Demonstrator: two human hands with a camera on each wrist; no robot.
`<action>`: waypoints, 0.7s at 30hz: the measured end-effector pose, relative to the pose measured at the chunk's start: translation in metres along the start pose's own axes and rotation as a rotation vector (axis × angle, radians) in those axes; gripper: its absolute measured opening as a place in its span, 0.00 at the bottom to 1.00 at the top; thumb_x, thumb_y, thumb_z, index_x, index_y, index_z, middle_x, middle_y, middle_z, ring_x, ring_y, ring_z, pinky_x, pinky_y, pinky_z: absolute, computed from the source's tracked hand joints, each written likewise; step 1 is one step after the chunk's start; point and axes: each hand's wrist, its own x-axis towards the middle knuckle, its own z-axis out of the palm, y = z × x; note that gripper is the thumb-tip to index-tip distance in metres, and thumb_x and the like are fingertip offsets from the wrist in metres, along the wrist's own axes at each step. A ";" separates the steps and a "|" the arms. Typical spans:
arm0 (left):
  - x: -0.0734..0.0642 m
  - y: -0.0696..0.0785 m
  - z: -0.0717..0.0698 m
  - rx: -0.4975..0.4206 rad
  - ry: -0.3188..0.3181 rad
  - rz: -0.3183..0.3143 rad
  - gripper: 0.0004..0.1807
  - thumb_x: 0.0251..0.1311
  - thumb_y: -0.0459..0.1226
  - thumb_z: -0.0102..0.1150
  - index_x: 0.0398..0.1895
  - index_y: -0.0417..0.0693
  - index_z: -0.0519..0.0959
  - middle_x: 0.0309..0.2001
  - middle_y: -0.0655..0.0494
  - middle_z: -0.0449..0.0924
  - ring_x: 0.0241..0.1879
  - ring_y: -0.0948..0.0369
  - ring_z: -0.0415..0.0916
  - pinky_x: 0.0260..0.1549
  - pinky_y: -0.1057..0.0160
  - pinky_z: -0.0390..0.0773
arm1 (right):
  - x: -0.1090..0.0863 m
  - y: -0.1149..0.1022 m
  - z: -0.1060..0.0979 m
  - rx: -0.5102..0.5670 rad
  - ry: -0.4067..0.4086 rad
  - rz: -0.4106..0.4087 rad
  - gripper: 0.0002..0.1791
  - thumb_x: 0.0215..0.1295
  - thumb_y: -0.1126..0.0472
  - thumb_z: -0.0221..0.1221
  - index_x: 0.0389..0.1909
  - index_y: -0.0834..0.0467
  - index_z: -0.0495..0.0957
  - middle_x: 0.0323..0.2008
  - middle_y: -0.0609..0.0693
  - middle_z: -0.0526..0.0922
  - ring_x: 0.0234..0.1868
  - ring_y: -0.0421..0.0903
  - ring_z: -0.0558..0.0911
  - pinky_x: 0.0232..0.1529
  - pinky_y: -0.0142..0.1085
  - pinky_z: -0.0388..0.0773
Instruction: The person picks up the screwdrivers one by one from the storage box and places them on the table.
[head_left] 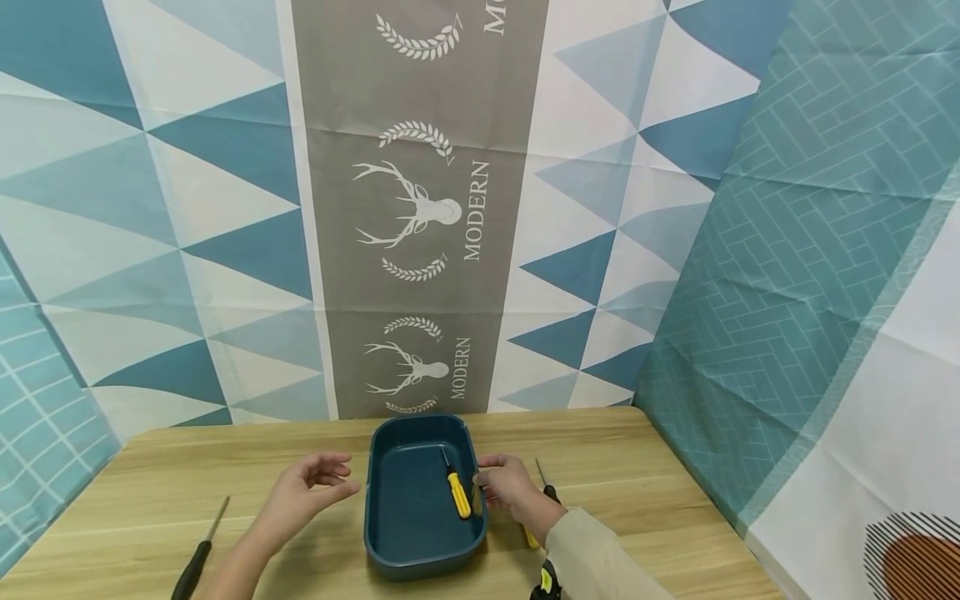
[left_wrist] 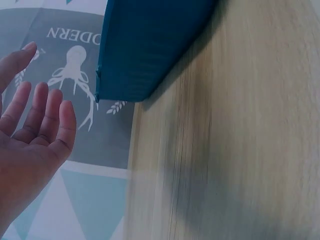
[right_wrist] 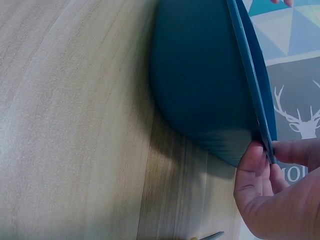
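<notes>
A dark blue plastic bin [head_left: 420, 546] stands on the wooden table, and inside it a screwdriver with a yellow handle [head_left: 459, 496] lies near the right wall. My right hand [head_left: 510, 485] pinches the bin's right rim between thumb and fingers; the right wrist view shows the thumb over the inside and the fingers [right_wrist: 250, 172] outside. To the left of the bin, my left hand [head_left: 306, 492] hovers with its fingers loosely bent, apart from the wall. The left wrist view shows nothing in that palm [left_wrist: 30, 155].
A black-handled screwdriver [head_left: 197, 562] lies at the left. Near the right forearm are another black-handled screwdriver [head_left: 550, 492], a partly hidden yellow handle [head_left: 532, 538] and a black-and-yellow item [head_left: 547, 581]. A patterned cloth [head_left: 412, 292] hangs behind the table [head_left: 615, 467].
</notes>
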 end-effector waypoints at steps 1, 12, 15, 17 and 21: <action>0.001 0.000 0.001 0.001 0.000 0.006 0.25 0.51 0.39 0.67 0.52 0.39 0.74 0.43 0.47 0.78 0.36 0.67 0.76 0.36 0.69 0.78 | 0.000 0.000 0.000 0.000 0.000 0.000 0.18 0.61 0.67 0.55 0.53 0.66 0.72 0.35 0.55 0.79 0.24 0.45 0.75 0.24 0.34 0.75; 0.004 0.008 0.013 -0.005 -0.020 0.025 0.27 0.51 0.39 0.67 0.54 0.37 0.73 0.44 0.46 0.78 0.38 0.66 0.76 0.36 0.69 0.77 | 0.000 0.000 0.000 -0.001 -0.001 0.002 0.18 0.61 0.67 0.55 0.53 0.67 0.71 0.35 0.55 0.79 0.23 0.44 0.74 0.24 0.34 0.76; 0.007 0.009 0.016 -0.016 -0.028 0.019 0.28 0.51 0.40 0.68 0.54 0.38 0.72 0.45 0.45 0.78 0.38 0.65 0.75 0.36 0.69 0.77 | -0.001 0.000 0.000 0.002 0.000 0.004 0.18 0.61 0.67 0.55 0.53 0.66 0.71 0.35 0.55 0.79 0.23 0.44 0.74 0.24 0.35 0.76; 0.009 0.010 0.019 -0.025 -0.028 0.023 0.27 0.51 0.40 0.68 0.54 0.39 0.73 0.45 0.44 0.78 0.38 0.64 0.75 0.36 0.69 0.77 | -0.001 0.000 0.000 0.006 -0.001 0.008 0.18 0.61 0.68 0.55 0.52 0.66 0.71 0.35 0.55 0.79 0.23 0.44 0.74 0.25 0.35 0.76; 0.012 0.010 0.024 -0.032 -0.025 0.037 0.27 0.50 0.40 0.68 0.53 0.39 0.74 0.45 0.46 0.78 0.39 0.64 0.76 0.36 0.69 0.77 | 0.000 -0.001 0.000 0.009 0.000 0.013 0.18 0.61 0.68 0.55 0.52 0.66 0.71 0.35 0.55 0.79 0.24 0.45 0.75 0.25 0.34 0.76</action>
